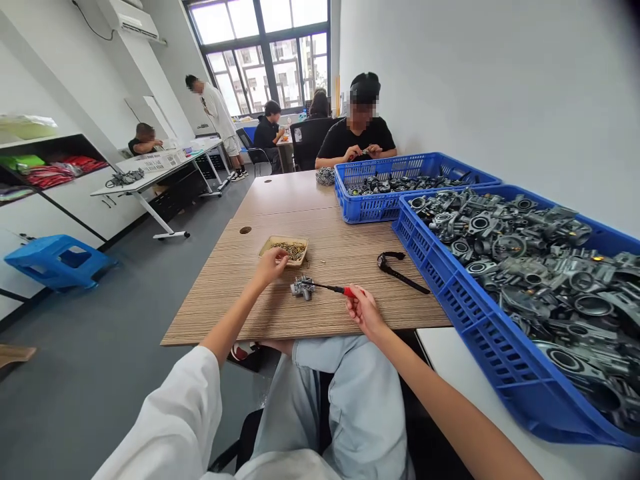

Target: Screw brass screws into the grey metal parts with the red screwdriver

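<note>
My right hand (364, 309) grips a screwdriver (331, 287) by its red handle. The dark shaft points left, with its tip at a small metal carburetor (303, 288) lying on the table. At the near left edge of a shallow tan tray (263, 251) is my left hand (271, 265), its fingers curled together in a pinch. Whatever they hold, if anything, is too small to make out. Inside the tray lies a heap of small brass-coloured parts (293, 251). A few loose ones lie on the wood just right of it.
A black wristwatch (400, 270) lies on the wooden table (225, 293). To the right stand two blue crates (465, 313) full of metal carburetor parts. Across the table a person (357, 137) handles a small part. Other people and a blue stool (57, 260) are farther off.
</note>
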A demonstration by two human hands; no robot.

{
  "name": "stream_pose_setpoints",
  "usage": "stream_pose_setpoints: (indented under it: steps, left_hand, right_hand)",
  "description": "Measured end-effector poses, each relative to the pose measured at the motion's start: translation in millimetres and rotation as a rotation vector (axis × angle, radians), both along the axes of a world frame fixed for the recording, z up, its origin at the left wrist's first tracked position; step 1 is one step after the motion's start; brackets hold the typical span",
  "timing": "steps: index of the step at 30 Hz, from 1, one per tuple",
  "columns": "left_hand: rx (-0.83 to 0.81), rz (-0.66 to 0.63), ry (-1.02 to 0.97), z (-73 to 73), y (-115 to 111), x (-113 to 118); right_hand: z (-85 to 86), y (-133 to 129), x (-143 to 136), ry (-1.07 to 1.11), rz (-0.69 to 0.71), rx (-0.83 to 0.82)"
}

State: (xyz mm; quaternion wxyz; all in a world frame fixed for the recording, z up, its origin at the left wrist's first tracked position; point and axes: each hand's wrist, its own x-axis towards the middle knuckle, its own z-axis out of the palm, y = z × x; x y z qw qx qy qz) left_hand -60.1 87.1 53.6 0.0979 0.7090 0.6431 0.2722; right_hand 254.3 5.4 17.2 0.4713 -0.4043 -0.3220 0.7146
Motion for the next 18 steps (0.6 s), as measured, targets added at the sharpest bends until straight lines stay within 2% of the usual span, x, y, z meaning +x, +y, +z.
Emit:
stream_pose_setpoints:
  steps: [6, 12, 18]
  left_hand:
    - [-0.108, 0.099, 0.116, 12.5, 43, -26]
    - [-0.236, 0.057, 0.196, 15.5, 67, -23]
    - [-0.264, -0.010, 0.235, 13.0, 77, -19]
  right_hand:
    - [-4.2, 2, 0, 0.003, -0.001, 0.020]
    - [-5.9, 3, 0, -0.010, 0.007, 0.017]
    - [-5.0, 2, -1, -0.012, 0.024, 0.023]
